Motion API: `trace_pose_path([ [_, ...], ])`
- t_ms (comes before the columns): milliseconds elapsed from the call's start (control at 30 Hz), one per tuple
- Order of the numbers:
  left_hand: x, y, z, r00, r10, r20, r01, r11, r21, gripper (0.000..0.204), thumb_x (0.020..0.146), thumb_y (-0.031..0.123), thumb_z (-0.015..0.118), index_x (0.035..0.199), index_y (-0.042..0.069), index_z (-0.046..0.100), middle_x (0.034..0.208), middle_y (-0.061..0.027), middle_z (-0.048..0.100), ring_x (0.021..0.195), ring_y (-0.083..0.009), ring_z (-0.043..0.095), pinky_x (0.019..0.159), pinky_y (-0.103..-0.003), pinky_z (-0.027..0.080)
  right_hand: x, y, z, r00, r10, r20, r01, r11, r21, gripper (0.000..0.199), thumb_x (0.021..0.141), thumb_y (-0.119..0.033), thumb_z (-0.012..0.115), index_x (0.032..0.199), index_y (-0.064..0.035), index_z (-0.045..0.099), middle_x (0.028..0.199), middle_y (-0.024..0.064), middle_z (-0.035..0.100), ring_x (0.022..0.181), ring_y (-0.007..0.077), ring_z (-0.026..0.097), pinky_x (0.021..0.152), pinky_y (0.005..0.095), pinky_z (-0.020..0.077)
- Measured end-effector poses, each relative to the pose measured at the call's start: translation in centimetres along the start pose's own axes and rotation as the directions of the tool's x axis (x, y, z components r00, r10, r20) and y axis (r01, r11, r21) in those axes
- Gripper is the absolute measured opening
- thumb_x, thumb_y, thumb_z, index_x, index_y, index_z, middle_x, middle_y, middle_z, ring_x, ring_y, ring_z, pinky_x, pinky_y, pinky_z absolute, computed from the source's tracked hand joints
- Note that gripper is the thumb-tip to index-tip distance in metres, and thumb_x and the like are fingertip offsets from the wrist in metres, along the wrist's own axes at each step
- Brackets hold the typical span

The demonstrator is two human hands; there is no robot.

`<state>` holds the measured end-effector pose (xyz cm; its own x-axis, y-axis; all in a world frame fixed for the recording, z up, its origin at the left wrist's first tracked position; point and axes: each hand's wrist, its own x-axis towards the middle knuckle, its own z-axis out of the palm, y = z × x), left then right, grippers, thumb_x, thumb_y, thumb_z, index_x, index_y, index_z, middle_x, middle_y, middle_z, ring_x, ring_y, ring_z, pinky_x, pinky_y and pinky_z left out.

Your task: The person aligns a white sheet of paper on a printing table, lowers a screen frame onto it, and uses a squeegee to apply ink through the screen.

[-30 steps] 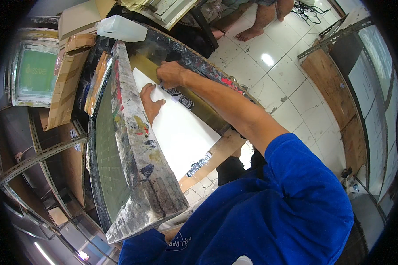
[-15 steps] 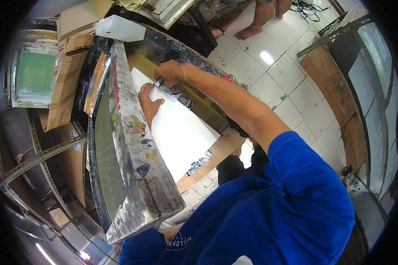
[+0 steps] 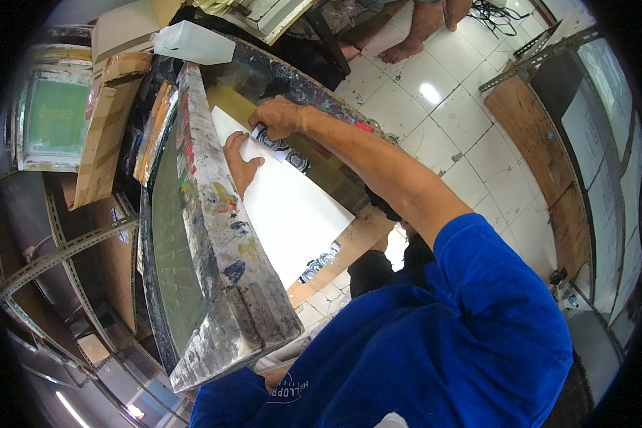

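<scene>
Rested the left hand [image 3: 244,165] on the left part of a large, smooth white sheet [image 3: 290,217], with the fingers bent and the thumb spread well away from them, pointing right. Had the right hand [image 3: 278,118] near the far end of the sheet, with its fingers curled in at the end of a narrow black-and-white patterned strip [image 3: 284,153]. Could not tell from above the exact grip of those fingertips. Found the patterned strip along the right edge of the white sheet, and a second black-and-white patterned patch [image 3: 319,263] showing past the near edge, over a flat tan board [image 3: 367,230]. Noticed a smooth, dull yellow surface [image 3: 230,107] beyond the sheet on the far side.

Had a thick, paint-splashed grey frame [image 3: 225,207] tilted up just to the left of the sheet, hiding most of the left forearm, with a dull green screen [image 3: 178,260] inside. Saw a translucent white plastic container [image 3: 192,44] at the far end of the frame, brown corrugated cardboard [image 3: 114,132] farther left, and white square floor tiles [image 3: 474,171] to the right.
</scene>
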<state>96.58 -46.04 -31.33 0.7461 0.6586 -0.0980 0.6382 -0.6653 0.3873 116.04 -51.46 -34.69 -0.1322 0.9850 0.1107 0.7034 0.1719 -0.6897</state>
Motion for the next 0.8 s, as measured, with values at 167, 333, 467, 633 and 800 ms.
trace_pose_path([
  [167,0.0,0.1,-0.1,1.0,-0.004,0.009,0.004,1.0,0.011,0.064,0.058,0.003,0.083,0.118,-0.002,0.059,0.13,-0.015,0.053,0.122,-0.0307,0.049,0.105,-0.037,0.039,-0.4,-0.5,-0.2,1.0,0.019,-0.011,-0.02,0.998,-0.052,0.042,0.065,-0.011,0.066,0.107,-0.0143,0.068,0.088,0.0159,0.069,0.092,0.0327,0.066,0.075,0.0454,0.0497],
  [333,0.0,0.1,-0.1,1.0,-0.002,0.003,0.002,1.0,0.024,0.065,0.059,0.003,0.083,0.118,-0.002,0.059,0.13,-0.0142,0.052,0.122,-0.0305,0.049,0.104,-0.037,0.04,-0.8,-1.0,-0.3,0.999,0.037,-0.028,-0.04,0.996,-0.084,0.042,0.065,-0.011,0.066,0.107,-0.0155,0.069,0.089,0.0152,0.069,0.094,0.032,0.065,0.076,0.0453,0.0479],
  [467,0.1,0.4,-0.2,1.0,-0.019,0.016,0.019,1.0,-0.011,0.065,0.059,0.003,0.083,0.119,-0.002,0.058,0.131,-0.0137,0.052,0.122,-0.0303,0.049,0.105,-0.037,0.039,-0.9,-0.8,0.1,0.998,0.033,-0.057,-0.038,0.995,-0.089,0.041,0.065,-0.011,0.066,0.106,-0.0154,0.069,0.09,0.015,0.068,0.096,0.0312,0.064,0.078,0.0463,0.0458],
  [633,0.1,0.3,-0.3,1.0,-0.012,0.017,0.012,1.0,-0.006,0.066,0.059,0.003,0.083,0.12,-0.002,0.058,0.13,-0.0131,0.052,0.122,-0.0296,0.05,0.105,-0.036,0.039,-1.1,-1.2,-0.1,0.997,0.053,-0.053,-0.058,0.995,-0.083,0.04,0.066,-0.011,0.067,0.106,-0.0153,0.069,0.092,0.0142,0.068,0.098,0.0312,0.063,0.08,0.0466,0.0429],
  [800,0.0,0.5,-0.2,1.0,-0.013,0.012,0.013,1.0,0.003,0.066,0.059,0.002,0.083,0.12,-0.002,0.058,0.13,-0.013,0.053,0.121,-0.0294,0.05,0.105,-0.036,0.039,-0.9,-1.4,0.1,0.996,0.075,-0.052,-0.08,0.993,-0.089,0.041,0.065,-0.012,0.068,0.106,-0.0164,0.07,0.093,0.014,0.068,0.098,0.0312,0.063,0.079,0.0463,0.0411],
])
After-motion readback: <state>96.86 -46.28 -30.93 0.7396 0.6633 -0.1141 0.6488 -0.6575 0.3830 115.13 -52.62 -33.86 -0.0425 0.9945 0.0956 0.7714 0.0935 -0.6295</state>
